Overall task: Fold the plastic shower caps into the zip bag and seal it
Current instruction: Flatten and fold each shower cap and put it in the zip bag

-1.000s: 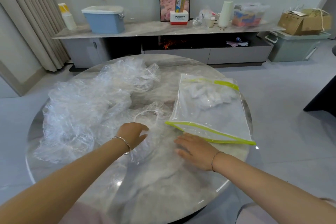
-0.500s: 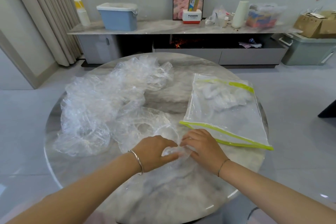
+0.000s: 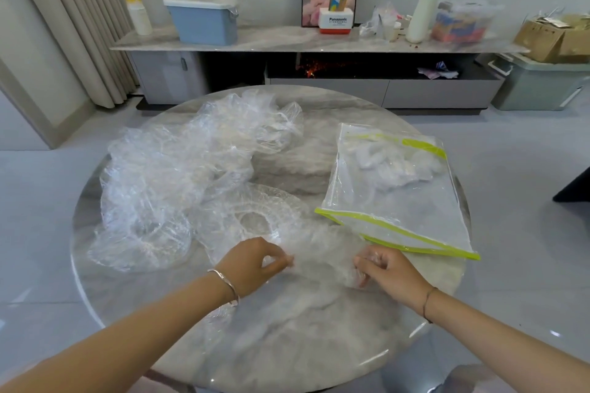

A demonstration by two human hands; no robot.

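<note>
A person's left hand (image 3: 255,265) and right hand (image 3: 388,274) each pinched an end of a clear shower cap (image 3: 322,255) near the front edge of the marble worktop (image 3: 287,344). The green-trimmed zip bag (image 3: 399,201) lay by the right edge, loose caps (image 3: 178,175) heaped at the left.

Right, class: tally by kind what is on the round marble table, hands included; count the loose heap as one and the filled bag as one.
Clear zip bag with green edges: 1
Heap of crumpled clear plastic shower caps: 1
Clear shower cap held between both hands: 1
Left hand, right hand: 2
Total: 5
</note>
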